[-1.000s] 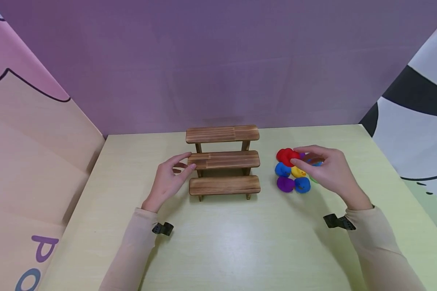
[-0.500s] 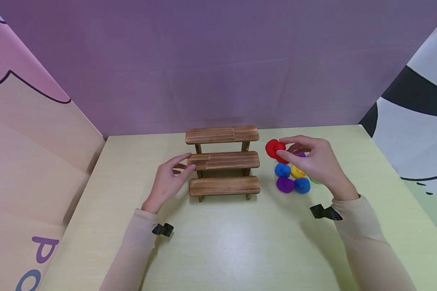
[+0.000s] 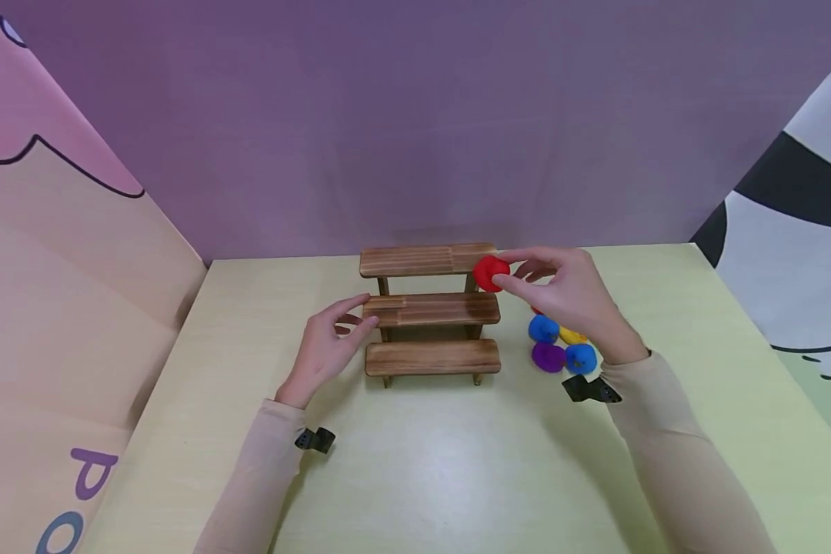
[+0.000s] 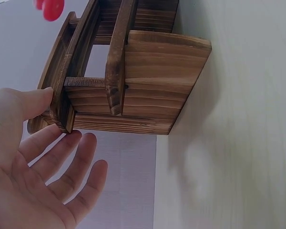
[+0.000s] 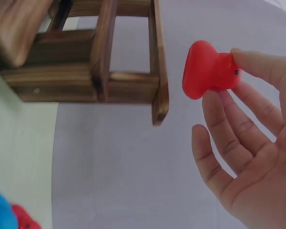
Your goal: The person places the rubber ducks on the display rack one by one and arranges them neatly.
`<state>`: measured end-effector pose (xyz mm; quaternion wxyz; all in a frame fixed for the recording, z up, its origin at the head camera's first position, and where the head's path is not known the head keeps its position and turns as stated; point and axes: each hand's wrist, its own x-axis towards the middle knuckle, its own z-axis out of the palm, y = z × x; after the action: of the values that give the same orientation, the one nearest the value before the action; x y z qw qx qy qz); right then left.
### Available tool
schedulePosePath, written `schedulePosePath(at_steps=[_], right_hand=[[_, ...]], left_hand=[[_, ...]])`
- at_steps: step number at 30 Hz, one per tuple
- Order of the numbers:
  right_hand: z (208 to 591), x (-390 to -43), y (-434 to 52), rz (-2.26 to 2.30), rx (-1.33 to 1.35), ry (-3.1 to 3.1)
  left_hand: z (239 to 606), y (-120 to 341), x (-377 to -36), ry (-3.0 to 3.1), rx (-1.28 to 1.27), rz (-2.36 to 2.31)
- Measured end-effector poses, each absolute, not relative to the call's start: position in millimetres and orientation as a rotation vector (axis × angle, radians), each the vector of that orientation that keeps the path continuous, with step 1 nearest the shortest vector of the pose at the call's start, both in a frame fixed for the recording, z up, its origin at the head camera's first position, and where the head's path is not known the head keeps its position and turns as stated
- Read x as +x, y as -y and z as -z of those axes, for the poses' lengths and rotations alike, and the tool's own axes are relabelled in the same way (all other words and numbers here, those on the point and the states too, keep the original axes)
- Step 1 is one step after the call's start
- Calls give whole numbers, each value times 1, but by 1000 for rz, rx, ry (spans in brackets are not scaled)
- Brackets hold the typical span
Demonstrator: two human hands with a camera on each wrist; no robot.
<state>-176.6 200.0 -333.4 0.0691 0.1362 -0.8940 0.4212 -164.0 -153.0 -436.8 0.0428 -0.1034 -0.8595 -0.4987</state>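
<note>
Two bare hands, left hand (image 3: 327, 344) and right hand (image 3: 573, 296); both arms in long, close-fitting beige sleeves (image 3: 672, 454) reaching the wrists; a small black clip-like mount (image 3: 591, 389) sits at each cuff

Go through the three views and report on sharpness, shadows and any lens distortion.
Head view: even, soft light, faint shadows under the wooden shelf, and straight wall edges bow toward the corners. Left wrist view: left hand and shelf fairly sharp, a soft shadow on the table. Right wrist view: the red toy in the right hand is crisp, while the nearest shelf corner is blurred.
</note>
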Motion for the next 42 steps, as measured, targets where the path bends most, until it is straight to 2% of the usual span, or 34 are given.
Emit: schedulePosePath(at_steps=[24, 42], right_hand=[[321, -225, -115, -1317, 654, 2723], [325, -239, -87, -1329, 684, 2775]], left_hand=[[436, 152, -164, 2616, -342, 1524], [437, 147, -166, 2617, -339, 1553]])
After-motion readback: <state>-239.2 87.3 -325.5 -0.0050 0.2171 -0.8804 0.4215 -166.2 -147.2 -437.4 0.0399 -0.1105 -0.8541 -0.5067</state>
